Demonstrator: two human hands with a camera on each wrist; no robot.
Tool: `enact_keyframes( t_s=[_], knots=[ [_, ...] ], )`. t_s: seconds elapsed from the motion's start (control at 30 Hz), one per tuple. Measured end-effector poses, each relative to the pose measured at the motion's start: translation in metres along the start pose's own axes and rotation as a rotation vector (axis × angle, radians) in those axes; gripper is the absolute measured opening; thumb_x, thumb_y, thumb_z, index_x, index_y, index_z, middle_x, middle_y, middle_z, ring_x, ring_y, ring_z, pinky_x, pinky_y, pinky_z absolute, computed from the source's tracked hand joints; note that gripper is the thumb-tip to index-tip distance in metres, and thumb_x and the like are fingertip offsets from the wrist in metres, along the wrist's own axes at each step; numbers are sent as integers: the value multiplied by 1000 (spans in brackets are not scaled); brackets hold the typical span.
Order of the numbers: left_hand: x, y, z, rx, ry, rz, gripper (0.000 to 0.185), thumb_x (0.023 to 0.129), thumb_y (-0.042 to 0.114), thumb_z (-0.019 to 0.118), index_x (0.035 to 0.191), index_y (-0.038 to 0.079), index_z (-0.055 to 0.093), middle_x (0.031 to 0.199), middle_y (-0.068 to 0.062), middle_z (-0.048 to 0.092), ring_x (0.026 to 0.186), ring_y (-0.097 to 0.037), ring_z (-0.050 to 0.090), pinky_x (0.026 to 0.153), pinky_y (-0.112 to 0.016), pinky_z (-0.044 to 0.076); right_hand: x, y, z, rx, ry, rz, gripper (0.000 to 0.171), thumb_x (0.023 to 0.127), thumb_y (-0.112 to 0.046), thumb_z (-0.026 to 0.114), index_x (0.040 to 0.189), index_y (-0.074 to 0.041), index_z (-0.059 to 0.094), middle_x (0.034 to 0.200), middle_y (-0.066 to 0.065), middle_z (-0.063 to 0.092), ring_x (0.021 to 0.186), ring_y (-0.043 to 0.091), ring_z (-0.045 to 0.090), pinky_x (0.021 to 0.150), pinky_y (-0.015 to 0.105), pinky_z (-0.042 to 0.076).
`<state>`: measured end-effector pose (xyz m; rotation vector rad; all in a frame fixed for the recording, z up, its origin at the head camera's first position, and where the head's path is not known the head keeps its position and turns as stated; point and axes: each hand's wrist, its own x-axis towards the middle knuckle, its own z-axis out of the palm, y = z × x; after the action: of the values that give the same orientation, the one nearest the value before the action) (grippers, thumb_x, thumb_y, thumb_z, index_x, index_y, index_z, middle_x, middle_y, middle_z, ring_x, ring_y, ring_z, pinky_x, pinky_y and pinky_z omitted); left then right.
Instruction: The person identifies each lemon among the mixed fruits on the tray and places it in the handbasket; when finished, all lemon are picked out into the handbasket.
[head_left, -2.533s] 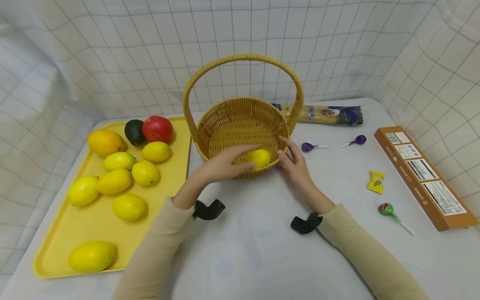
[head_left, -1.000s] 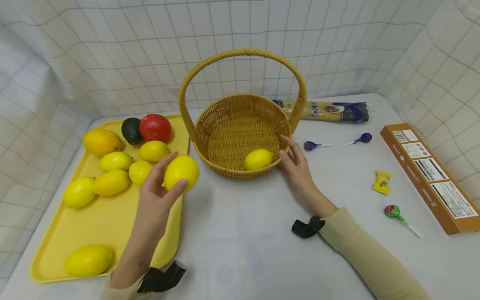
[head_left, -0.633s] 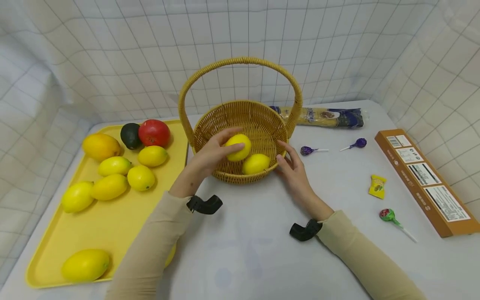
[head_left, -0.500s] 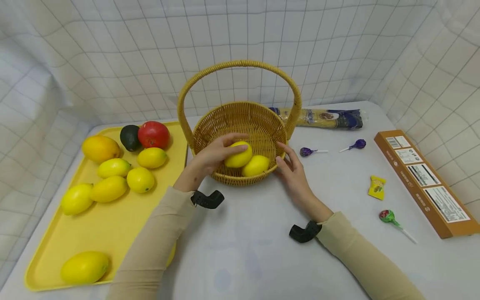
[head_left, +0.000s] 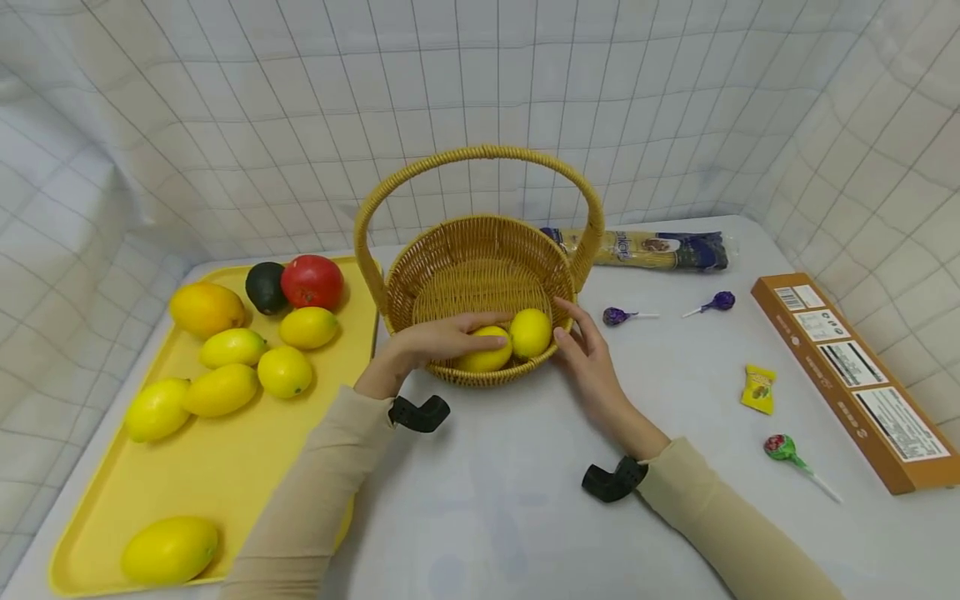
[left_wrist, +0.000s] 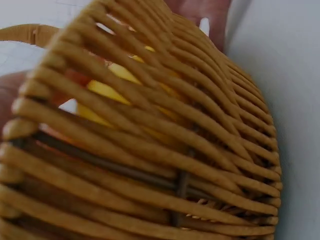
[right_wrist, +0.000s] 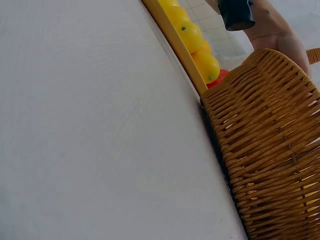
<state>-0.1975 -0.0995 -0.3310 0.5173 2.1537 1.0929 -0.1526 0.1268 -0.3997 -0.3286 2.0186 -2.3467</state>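
A wicker basket (head_left: 480, 287) with a tall arched handle stands mid-table. Inside, my left hand (head_left: 431, 342) grips a lemon (head_left: 484, 358) near the front wall, thumb and fingers about it. A second lemon (head_left: 530, 333) lies right beside that one, against the basket's front right side. My right hand (head_left: 596, 371) holds the basket's right rim between thumb and fingers. In the left wrist view the basket's woven wall (left_wrist: 150, 160) covers most of the lemons. The right wrist view shows the outer weave (right_wrist: 270, 145), with the left hand (right_wrist: 275, 35) reaching over the rim.
A yellow tray (head_left: 225, 467) on the left bears several lemons (head_left: 217, 390), a mango (head_left: 206, 308), an avocado (head_left: 266, 287) and a red fruit (head_left: 312, 282). To the right lie a pasta packet (head_left: 652, 250), lollipops (head_left: 783, 448), a wrapped candy (head_left: 759, 388) and a brown box (head_left: 855, 379).
My left hand brought another lemon from the tray and lowered it into the basket. The first lemon has shifted right and turned. My right hand stays at the rim.
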Motion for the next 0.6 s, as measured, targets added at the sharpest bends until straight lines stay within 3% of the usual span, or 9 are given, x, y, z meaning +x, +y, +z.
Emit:
enact_keyframes(
  t_s=[0.13,0.2,0.3,0.43,0.53,0.6],
  knots=[
    [2,0,4,108,4,23,63,97,35,51,148,10,26,149,-10,26,136,-25,20,108,-41,17,0,1,1,-15,5,6,46,100,-20,46,144,-11,35,152,-2,17,137,24,17,98,46,35],
    [-1,1,5,145,49,52,62,97,35,49,148,7,25,149,-11,27,136,-26,22,108,-41,19,-1,2,-1,-20,7,7,46,100,-21,46,144,-12,35,152,-2,18,137,24,17,98,47,35],
    [-19,6,2,155,144,125,61,98,34,48,148,7,26,149,-11,26,135,-26,22,107,-42,20,-1,3,-1,-25,2,5,46,100,-21,46,144,-12,35,152,-1,18,137,25,15,99,47,34],
    [-68,11,-7,146,255,219,58,97,34,50,148,14,29,149,-5,26,135,-22,23,106,-46,22,-1,2,0,-9,2,6,46,100,-21,45,144,-11,34,152,0,18,137,25,16,99,47,34],
    [-119,5,-13,144,305,268,56,97,26,53,147,16,30,149,-1,26,134,-20,24,105,-45,24,0,2,1,1,3,8,47,100,-21,45,144,-9,33,152,-1,18,137,24,16,98,48,35],
    [-156,-5,-17,158,338,268,55,97,19,54,147,19,31,149,2,28,133,-18,27,105,-36,26,0,2,2,6,3,7,47,100,-21,45,145,-9,33,152,-1,17,137,24,16,98,49,35]
  ],
)
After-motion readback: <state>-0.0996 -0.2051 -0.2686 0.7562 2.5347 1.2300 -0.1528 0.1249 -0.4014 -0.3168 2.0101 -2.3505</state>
